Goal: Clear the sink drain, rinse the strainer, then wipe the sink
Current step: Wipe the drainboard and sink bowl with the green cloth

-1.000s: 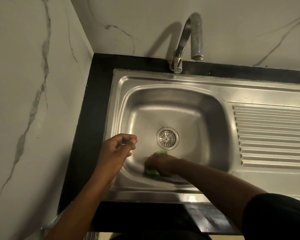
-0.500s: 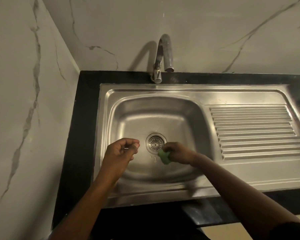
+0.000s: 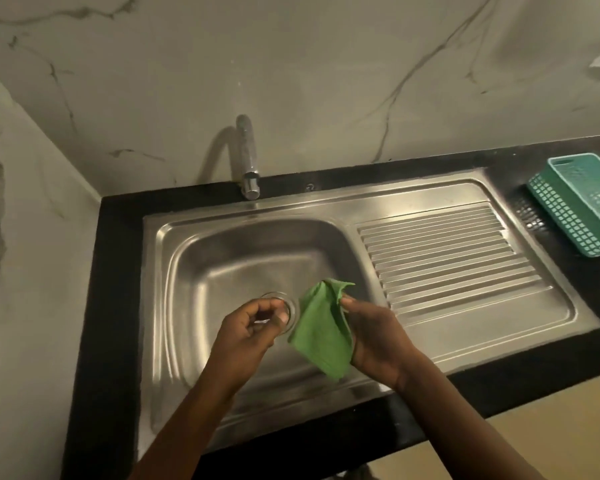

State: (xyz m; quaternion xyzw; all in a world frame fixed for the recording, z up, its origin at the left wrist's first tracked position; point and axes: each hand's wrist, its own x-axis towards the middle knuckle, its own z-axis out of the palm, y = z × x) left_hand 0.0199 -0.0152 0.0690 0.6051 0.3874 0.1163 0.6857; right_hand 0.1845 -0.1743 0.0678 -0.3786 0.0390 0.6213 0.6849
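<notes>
A stainless steel sink (image 3: 194,271) is set in a black counter. My right hand (image 3: 374,337) holds a green cloth (image 3: 321,327) above the basin, and the cloth hangs loosely unfolded. My left hand (image 3: 248,327) hovers over the drain with its fingers curled and nothing visibly in them. It hides most of the strainer (image 3: 290,303), of which only part of the metal rim shows. The tap (image 3: 248,157) stands at the back, and no water runs from it.
A ribbed draining board (image 3: 444,258) lies right of the basin. A teal plastic basket (image 3: 582,202) sits on the black counter (image 3: 115,306) at the far right. Marble walls close in the left and the back.
My right hand has lifted the green cloth off the basin floor, and it now hangs unfolded. My left hand has shifted over the drain. The camera has pulled back and turned right.
</notes>
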